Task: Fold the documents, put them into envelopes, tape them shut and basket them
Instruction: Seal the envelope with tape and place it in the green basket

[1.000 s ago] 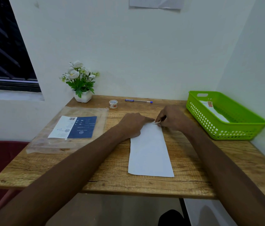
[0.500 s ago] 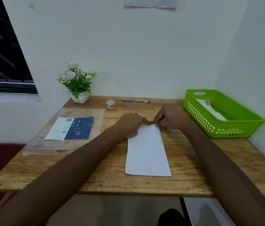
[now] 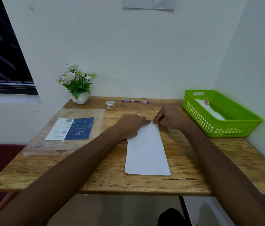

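Observation:
A long white folded sheet (image 3: 147,152) lies lengthwise on the wooden table (image 3: 96,168), its near end by the front edge. My left hand (image 3: 130,126) lies curled on the sheet's far left corner. My right hand (image 3: 169,116) pinches the sheet's far edge, with a bit of white showing between its fingertips. A small roll of tape (image 3: 110,104) stands at the back of the table. The green basket (image 3: 223,128) at the right holds a taped white envelope (image 3: 210,110).
A clear plastic packet (image 3: 50,144) with a blue and white label lies at the left. A blue pen (image 3: 136,101) lies near the back wall. A white pot of artificial flowers (image 3: 78,85) stands in the back left corner. Walls close the back and right sides.
Both hands stay at the sheet's far edge; the right hand's fingertips have closed down onto it. The view has shifted slightly.

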Demonstrator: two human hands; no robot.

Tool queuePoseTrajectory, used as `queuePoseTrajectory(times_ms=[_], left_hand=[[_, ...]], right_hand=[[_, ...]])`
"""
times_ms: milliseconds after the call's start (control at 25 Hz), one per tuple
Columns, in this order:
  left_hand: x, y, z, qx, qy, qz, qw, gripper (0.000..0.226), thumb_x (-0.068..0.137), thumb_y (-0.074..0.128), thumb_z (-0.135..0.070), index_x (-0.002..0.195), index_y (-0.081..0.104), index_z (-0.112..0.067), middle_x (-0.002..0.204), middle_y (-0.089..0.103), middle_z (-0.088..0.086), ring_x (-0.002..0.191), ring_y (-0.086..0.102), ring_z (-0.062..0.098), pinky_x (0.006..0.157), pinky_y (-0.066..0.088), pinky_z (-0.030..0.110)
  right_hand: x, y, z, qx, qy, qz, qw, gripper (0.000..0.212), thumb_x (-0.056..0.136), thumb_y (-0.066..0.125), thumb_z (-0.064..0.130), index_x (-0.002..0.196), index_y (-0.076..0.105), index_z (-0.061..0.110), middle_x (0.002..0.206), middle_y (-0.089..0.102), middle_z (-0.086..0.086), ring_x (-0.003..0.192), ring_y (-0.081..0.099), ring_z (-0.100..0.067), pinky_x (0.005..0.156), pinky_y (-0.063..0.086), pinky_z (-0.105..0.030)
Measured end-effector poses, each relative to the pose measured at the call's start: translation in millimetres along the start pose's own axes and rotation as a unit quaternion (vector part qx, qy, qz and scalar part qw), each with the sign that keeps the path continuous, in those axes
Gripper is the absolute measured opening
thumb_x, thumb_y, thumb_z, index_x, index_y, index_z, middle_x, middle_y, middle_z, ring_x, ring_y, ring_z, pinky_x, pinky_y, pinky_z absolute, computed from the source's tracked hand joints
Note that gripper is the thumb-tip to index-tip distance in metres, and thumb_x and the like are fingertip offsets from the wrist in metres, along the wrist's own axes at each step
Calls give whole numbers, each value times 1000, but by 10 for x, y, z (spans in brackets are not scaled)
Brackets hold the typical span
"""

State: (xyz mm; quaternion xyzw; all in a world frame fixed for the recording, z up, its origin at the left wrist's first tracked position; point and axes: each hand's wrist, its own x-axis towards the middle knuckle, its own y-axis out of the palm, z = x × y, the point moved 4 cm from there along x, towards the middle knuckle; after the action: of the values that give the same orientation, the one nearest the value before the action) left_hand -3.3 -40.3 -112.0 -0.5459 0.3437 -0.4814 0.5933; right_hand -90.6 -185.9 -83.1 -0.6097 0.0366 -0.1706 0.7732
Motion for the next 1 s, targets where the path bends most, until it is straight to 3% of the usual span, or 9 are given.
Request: queuePoseTrajectory(times_ms=[120, 240, 320, 440, 520, 640, 760, 840, 1000], left_hand=[[-12, -20, -23, 23, 28, 13, 999, 80, 92, 54, -4, 159, 26, -37, 164, 34, -3, 137, 49, 26, 86, 50, 33], [-38, -30, -44, 41, 52, 23, 998, 80, 92, 56, -5, 160, 26, -35, 164, 34, -2, 137, 49, 25, 86, 48, 32], [-51, -45, -52, 42, 68, 21, 997, 79, 90, 56, -5, 158, 32, -35, 160, 41, -2, 131, 53, 24, 86, 50, 33], [-59, -45, -26, 31, 68, 21, 997, 75, 87, 57, -5, 153, 41, -36, 146, 57, 0, 113, 59, 24, 81, 54, 36], [-57, -22, 6, 11, 53, 20, 998, 75, 85, 57, -5, 152, 44, -37, 145, 58, -2, 109, 59, 23, 79, 52, 35], [-35, 36, 7, 3, 51, 19, 998, 80, 84, 55, -4, 155, 38, -36, 156, 46, -5, 120, 58, 23, 75, 43, 29], [10, 62, 9, 27, 48, 19, 998, 82, 86, 53, -6, 158, 30, -34, 165, 32, 0, 136, 50, 22, 74, 42, 28], [24, 58, 3, 47, 52, 11, 998, 80, 86, 51, -8, 159, 29, -33, 165, 31, 1, 142, 45, 19, 75, 44, 28], [42, 94, -39, 81, 75, 13, 994, 75, 90, 49, -10, 161, 25, -21, 165, 32, 0, 154, 23, 16, 101, 47, 40]], right_hand=[[-28, -30, 22, -4, -22, 25, 999, 29, 77, 73, 3, 94, 83, 24, 93, 79, 10, 75, 64, 1, 65, 46, -19], [-72, -73, 57, -15, -49, 59, 997, 26, 78, 77, 7, 100, 82, 21, 102, 79, 8, 92, 70, -6, 72, 48, -25], [-94, -88, 59, -15, -60, 81, 995, 29, 78, 78, 7, 104, 81, 18, 108, 78, 4, 93, 70, -5, 72, 48, -25], [-110, -91, 32, 9, -65, 104, 992, 30, 78, 79, 5, 106, 81, 15, 112, 77, 1, 90, 63, 11, 66, 40, -8], [-122, -109, 11, 22, -58, 96, 993, 28, 78, 80, 6, 104, 82, 16, 111, 77, 1, 98, 65, 6, 69, 42, -8], [-131, -129, 19, 55, -49, 63, 995, 28, 78, 77, 3, 102, 82, 16, 100, 80, -1, 97, 72, -13, 82, 52, -25], [-102, -108, 54, -5, -51, 16, 999, 30, 81, 70, 5, 103, 82, 22, 96, 80, 4, 84, 68, -6, 66, 45, -9], [-78, -61, 75, -32, -47, 13, 998, 30, 82, 67, 7, 103, 82, 23, 99, 79, 7, 84, 67, -4, 62, 41, -10], [-75, -31, 84, -35, -48, 18, 998, 25, 83, 68, 10, 102, 82, 18, 107, 77, 8, 97, 70, -7, 76, 54, -26]])
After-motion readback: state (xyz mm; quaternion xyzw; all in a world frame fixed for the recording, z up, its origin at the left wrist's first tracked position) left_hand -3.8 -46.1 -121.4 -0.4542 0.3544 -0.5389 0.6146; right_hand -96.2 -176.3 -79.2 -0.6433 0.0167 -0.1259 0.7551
